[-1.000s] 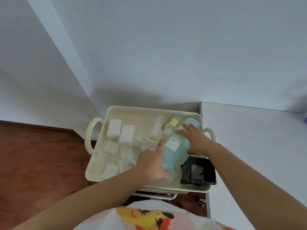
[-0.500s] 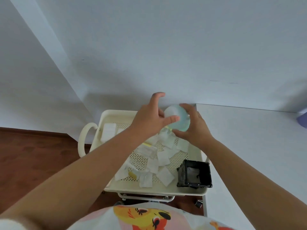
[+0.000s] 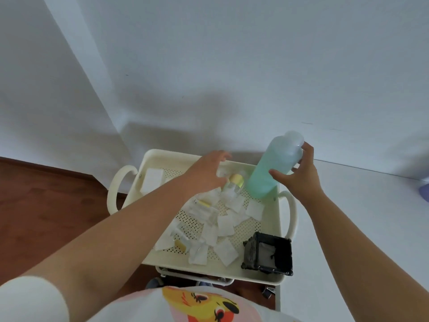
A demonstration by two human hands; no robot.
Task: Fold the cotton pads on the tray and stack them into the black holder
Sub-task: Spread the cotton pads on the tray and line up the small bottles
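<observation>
Loose cotton pads on the tray, bottle being cleared aside.
White square cotton pads (image 3: 224,225) lie scattered, unfolded, on the cream perforated plastic tray (image 3: 277,226); the square black holder (image 3: 269,256) stands at its near right corner. The right hand (image 3: 299,176) grips a tilted teal plastic bottle (image 3: 271,169); the left hand (image 3: 205,174) hovers open, empty, over a yellow-capped clear bottle (image 3: 233,185). A slipping bottle could scatter pads. Small clear items among the pads are unidentifiable.

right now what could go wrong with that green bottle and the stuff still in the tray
1. The right hand holds the tilted green bottle near its top, above the tray; it could slip onto the cotton pads.
2. The left hand, reaching at the yellow-capped bottle, may scatter loose pads.
</observation>
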